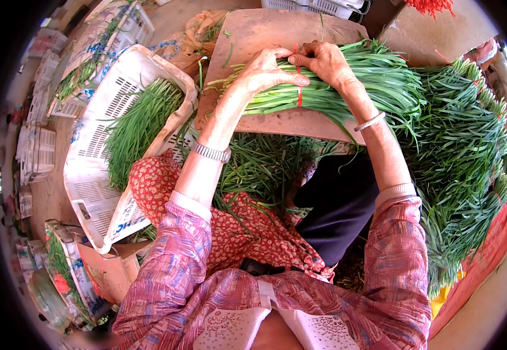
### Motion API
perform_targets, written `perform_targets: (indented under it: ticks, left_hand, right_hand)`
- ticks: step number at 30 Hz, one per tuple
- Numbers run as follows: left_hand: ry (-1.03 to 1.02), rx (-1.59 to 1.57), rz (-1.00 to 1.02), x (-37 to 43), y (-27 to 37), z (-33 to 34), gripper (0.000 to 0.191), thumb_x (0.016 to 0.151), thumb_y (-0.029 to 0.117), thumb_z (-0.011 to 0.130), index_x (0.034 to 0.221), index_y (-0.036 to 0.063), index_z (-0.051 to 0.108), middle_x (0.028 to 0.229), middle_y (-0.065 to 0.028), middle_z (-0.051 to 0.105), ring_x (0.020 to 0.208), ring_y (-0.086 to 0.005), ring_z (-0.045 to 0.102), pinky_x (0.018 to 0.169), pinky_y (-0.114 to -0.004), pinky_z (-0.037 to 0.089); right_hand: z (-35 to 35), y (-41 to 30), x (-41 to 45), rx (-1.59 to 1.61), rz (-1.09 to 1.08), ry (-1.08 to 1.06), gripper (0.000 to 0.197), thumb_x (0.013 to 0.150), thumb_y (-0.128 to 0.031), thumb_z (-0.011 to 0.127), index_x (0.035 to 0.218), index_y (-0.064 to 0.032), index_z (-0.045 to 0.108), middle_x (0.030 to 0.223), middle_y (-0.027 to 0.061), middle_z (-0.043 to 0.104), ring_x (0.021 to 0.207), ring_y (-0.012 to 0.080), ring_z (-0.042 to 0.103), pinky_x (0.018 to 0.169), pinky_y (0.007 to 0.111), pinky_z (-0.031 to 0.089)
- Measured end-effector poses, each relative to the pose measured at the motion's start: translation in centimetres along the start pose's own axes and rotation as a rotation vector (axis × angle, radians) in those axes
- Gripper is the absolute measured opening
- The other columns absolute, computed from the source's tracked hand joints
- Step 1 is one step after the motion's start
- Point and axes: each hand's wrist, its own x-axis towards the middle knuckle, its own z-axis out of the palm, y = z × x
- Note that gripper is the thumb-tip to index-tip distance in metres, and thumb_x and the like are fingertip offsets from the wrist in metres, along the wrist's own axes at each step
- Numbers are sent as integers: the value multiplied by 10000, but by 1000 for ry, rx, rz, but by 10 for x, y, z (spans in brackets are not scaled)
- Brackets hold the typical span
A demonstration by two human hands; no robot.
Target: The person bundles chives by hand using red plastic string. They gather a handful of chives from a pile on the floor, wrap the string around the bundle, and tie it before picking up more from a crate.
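A bundle of long green Chinese chives [367, 83] lies across a wooden board [262, 33], pale stem ends to the left, leaf tips to the right. Around its middle runs a red tie [300, 94]. My left hand [269, 72] is on the stem side, its thumb reaching over the chives to the tie. My right hand [321, 61] rests at the top of the bundle with its fingertips pinched at the tie's upper part, near the left fingers. What exactly the fingertips hold is partly hidden.
On the left, a white plastic crate [100, 175] holds loose chives [142, 131]. Many tied bundles of chives [459, 153] are stacked on the right, beside a red sheet [494, 253]. Loose leaves [262, 162] lie below the board. A cardboard box [104, 267] stands at lower left.
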Motion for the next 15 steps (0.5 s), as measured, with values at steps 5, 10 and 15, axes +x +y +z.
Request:
perform_targets:
  ticks: [5,10,15]
  left_hand:
    - [-14,6,11,3,0,5,648,577,309,905,1094,-1,669,890,-74,673,756,-129,605,741,-301,485]
    - [-26,36,-51,3,-1,1,756,571,346,911,1139,-59,621,969,-109,675,831,-153,630,807,-303,484]
    - [-209,103,-114,1,17,-11,1045,585,452,888,1366,-76,435,1273,-188,579,1148,-231,575,1025,-332,411]
  right_hand:
    - [13,7,-5,-175,28,303,415,758,-546,723,946,-176,741,795,92,718,873,253,676,878,413,474]
    - [21,8,-8,166,-90,393,294,816,-443,699,940,-179,735,808,54,723,815,255,690,782,377,515]
    - [22,19,-3,283,-121,395,260,862,-389,664,939,-147,717,837,65,723,813,255,691,762,365,521]
